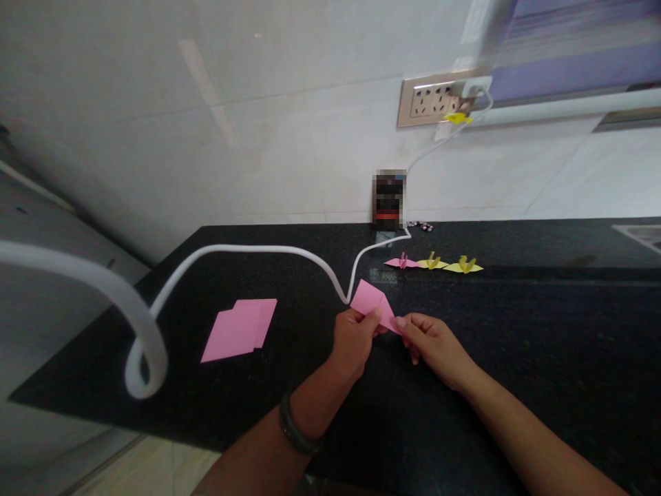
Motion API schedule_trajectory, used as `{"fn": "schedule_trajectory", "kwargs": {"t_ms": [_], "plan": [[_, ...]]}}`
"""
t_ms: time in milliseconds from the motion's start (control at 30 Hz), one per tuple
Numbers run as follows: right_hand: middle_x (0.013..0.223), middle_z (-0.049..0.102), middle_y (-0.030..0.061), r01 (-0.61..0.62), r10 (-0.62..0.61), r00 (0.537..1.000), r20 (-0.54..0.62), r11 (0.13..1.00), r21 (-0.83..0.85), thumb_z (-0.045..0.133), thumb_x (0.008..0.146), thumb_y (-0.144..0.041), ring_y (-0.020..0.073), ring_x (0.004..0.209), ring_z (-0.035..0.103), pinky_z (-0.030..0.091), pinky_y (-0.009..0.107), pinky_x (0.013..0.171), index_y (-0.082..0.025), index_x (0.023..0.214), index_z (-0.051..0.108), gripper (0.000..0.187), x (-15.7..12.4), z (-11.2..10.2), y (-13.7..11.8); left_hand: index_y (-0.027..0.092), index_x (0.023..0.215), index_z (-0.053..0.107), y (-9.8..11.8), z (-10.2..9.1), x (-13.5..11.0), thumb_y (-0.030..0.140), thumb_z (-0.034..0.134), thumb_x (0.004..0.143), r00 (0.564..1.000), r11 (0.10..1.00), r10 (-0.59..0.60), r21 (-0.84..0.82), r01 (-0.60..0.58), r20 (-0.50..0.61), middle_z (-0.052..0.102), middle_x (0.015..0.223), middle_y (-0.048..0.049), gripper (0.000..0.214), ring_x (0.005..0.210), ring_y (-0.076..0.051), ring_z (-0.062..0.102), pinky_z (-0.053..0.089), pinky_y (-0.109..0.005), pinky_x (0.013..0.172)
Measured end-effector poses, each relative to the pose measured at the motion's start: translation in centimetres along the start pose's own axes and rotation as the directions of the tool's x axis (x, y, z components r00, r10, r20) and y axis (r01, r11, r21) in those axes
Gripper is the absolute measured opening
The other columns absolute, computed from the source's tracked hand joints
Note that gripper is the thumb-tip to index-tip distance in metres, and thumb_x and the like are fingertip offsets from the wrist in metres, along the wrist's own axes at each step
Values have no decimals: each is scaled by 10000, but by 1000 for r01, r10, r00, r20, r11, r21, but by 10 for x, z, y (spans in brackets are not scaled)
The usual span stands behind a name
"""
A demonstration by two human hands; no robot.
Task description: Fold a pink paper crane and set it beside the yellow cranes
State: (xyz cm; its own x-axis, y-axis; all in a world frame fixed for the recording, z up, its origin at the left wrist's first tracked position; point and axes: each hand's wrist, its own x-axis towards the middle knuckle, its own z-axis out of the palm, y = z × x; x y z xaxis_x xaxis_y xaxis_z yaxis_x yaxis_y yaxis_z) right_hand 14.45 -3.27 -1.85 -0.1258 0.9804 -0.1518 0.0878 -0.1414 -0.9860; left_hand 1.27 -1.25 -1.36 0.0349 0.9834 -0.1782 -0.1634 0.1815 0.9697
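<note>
A partly folded sheet of pink origami paper [368, 296] is held between my two hands, over the dark countertop. My left hand [355, 339] pinches its lower edge, thumb on top. At the paper's right corner, the thumb and fingers of my right hand [431, 342] are closed on it. A crease runs down near the middle of the sheet. Several flat pink paper sheets [240, 329] lie overlapping to the left of my hands. Beyond my right hand stand a pink paper crane [403, 262] and two yellow paper cranes [463, 266] in a row.
A white cable [248, 248] loops across the black countertop [299, 406] from the left. A blurred-out device [389, 200] leans against the tiled wall at the back. Above it is a socket panel [428, 100] with a plugged-in charger [472, 87]. A small beaded item [421, 226] lies nearby.
</note>
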Motion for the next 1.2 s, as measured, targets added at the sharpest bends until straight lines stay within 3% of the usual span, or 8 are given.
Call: {"fn": "schedule_trajectory", "kwargs": {"t_ms": [133, 400, 500, 600, 667, 900, 1067, 1200], "plan": [[449, 364, -70, 55, -55, 998, 7, 993, -104, 488, 727, -419, 49, 356, 314, 241, 181, 345, -166, 575, 464, 296, -3, 5, -2, 94, 592, 565, -5, 1, -4, 318, 546, 675, 994, 999, 42, 7, -43, 97, 521, 534, -9, 239, 493, -83, 452, 338, -205, 490], [446, 404, -55, -8, 14, 998, 57, 994, -110, 508, 716, -392, 48, 351, 324, 218, 182, 339, -150, 589, 526, 274, -1, -6, -1, 98, 556, 553, -3, -8, 6, 346, 566, 653, 997, 996, 67, 53, -65, -34, 479, 478, 10, 266, 452, -73, 417, 316, -207, 466], [482, 405, -54, 24, -24, 999, -43, 1000, -6, 476, 747, -393, 51, 375, 341, 261, 181, 355, -156, 633, 525, 267, 0, -9, -2, 104, 649, 587, 0, -9, 6, 335, 570, 648, 994, 1000, -14, 1, 14, 110, 533, 555, -8, 232, 480, -75, 447, 343, -209, 492], [537, 434, -45, 82, -76, 995, -60, 991, 101, 503, 741, -375, 57, 413, 366, 292, 180, 373, -160, 702, 529, 219, 1, -10, -3, 104, 725, 616, 3, -8, 0, 333, 548, 668, 932, 997, -70, 38, 61, 355, 574, 625, -35, 245, 539, -91, 484, 369, -220, 536], [530, 438, -47, 91, -87, 996, -36, 988, 127, 536, 725, -349, 52, 405, 359, 279, 177, 365, -158, 697, 524, 193, 1, -9, -2, 105, 748, 620, 4, -7, -3, 325, 548, 668, 906, 996, -86, 62, 66, 414, 585, 656, -40, 244, 565, -101, 497, 377, -226, 553], [495, 415, -58, 70, -69, 998, -14, 992, 107, 570, 686, -302, 39, 370, 330, 266, 175, 350, -154, 593, 485, 194, 2, -7, 5, 106, 666, 577, 5, -8, 2, 329, 590, 631, 968, 997, -53, 70, 37, 245, 545, 594, -11, 226, 530, -85, 471, 385, -208, 523], [539, 486, -33, 62, -62, 998, -13, 997, 42, 562, 680, -313, 52, 381, 345, 284, 187, 357, -153, 728, 567, 167, 1, -5, 3, 105, 678, 583, 1, -10, 5, 348, 593, 626, 960, 994, -62, 100, 36, 274, 556, 601, -20, 249, 531, -88, 487, 395, -214, 521], [498, 477, -33, 43, -38, 996, -82, 998, 56, 577, 671, -351, 58, 366, 355, 287, 199, 365, -147, 632, 552, 209, 1, -4, 4, 107, 722, 595, 0, -10, 3, 347, 599, 626, 954, 996, -65, 81, 43, 293, 566, 640, -28, 259, 549, -83, 492, 399, -208, 531]]}}
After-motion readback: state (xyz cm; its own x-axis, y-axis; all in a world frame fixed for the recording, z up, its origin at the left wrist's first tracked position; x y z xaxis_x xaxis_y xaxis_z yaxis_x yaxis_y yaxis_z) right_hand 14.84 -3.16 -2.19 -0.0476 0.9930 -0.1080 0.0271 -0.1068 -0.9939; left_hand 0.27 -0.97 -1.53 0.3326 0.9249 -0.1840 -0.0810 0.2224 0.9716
